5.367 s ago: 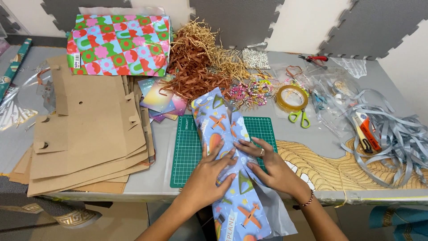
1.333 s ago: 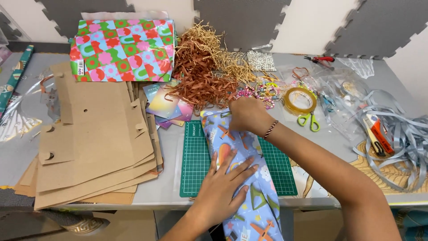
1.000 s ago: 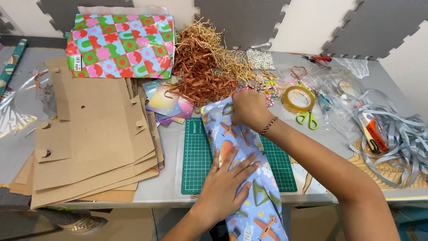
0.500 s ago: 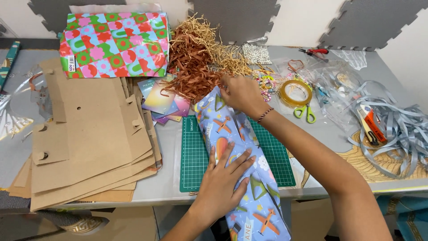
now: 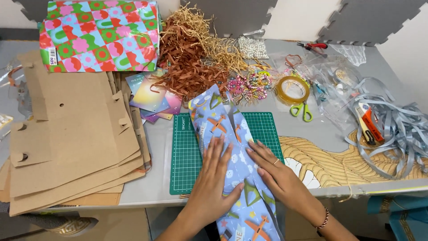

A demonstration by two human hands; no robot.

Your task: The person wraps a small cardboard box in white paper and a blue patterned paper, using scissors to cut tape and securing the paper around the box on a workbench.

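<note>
On the mat: blue wrapped parcel [image 5: 223, 134] with orange planes printed on it, lying lengthwise across the green cutting mat [image 5: 187, 156], near end running off the table edge.
Left hand [image 5: 214, 178]: flat, fingers spread, palm pressing down on the wrapping.
Right hand [image 5: 272, 172]: open too, fingers laid flat on the paper just beside the left, ring and bracelet showing.
Hidden: parcel's near end cut off by the frame; whatever is inside can't be seen.
Around: cardboard stack [image 5: 71, 143] to the left, tape roll [image 5: 292, 89] and green scissors [image 5: 302, 111] beyond, on the right.
</note>
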